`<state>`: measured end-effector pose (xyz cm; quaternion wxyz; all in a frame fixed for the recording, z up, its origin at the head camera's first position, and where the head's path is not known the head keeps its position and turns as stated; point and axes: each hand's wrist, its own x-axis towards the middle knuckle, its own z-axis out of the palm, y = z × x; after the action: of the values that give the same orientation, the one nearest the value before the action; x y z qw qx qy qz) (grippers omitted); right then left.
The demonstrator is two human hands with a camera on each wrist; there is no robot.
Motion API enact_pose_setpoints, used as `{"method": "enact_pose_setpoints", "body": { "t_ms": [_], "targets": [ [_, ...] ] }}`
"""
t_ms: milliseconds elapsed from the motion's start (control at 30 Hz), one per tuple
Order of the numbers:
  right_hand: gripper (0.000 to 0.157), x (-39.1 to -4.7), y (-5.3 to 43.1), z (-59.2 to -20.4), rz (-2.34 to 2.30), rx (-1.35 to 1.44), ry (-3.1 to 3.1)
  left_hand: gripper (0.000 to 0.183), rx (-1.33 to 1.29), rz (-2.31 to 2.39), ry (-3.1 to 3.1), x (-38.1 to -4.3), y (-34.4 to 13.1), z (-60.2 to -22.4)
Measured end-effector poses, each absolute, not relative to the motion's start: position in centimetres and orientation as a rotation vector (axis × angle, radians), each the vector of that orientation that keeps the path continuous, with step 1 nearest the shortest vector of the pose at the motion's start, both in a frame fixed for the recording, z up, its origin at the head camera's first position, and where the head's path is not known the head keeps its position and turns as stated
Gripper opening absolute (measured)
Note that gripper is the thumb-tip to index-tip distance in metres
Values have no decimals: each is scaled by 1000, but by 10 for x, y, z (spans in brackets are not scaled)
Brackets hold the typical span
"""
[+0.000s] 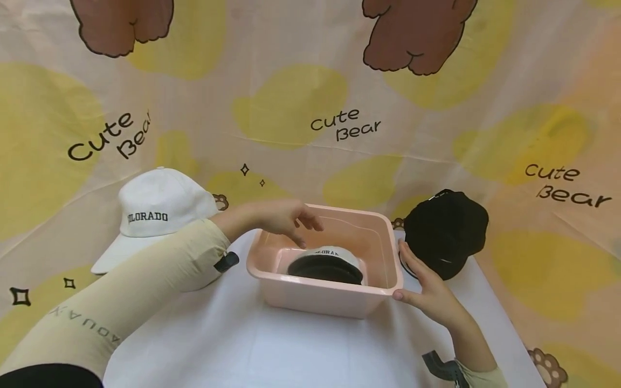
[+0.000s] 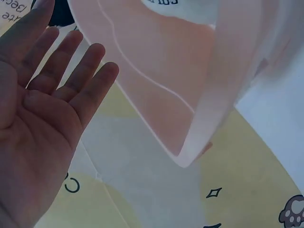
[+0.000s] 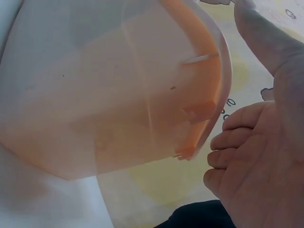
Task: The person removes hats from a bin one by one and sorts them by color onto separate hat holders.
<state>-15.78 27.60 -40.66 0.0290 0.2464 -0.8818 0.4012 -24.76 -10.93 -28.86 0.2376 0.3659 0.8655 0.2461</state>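
My left grip [image 1: 286, 220] hung relaxed and empty over the pink bin [image 1: 315, 302], inside which the black-brimmed cap [image 1: 325, 269] lay, while my right grip [image 1: 429, 288], fingers extended, touched the bin's right end, seemingly to steady it on the desk [image 1: 291, 355].

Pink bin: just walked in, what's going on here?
A person is working at the pink bin with both hands. The left hand reaches over its left rim, above a white lettered cap inside, and holds nothing. The right hand is at the bin's right end; whether it grips the rim isn't clear. Outside, another white cap sits to the left and a black cap to the right.
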Motion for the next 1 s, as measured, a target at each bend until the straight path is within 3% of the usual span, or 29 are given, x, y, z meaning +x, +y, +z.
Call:
{"method": "enact_pose_setpoints", "body": {
  "t_ms": [1000],
  "targets": [
    [103,-159,275,-411,1206,786,-2749,33,1045,563,2248,-249,-80,-308]
  ]
}}
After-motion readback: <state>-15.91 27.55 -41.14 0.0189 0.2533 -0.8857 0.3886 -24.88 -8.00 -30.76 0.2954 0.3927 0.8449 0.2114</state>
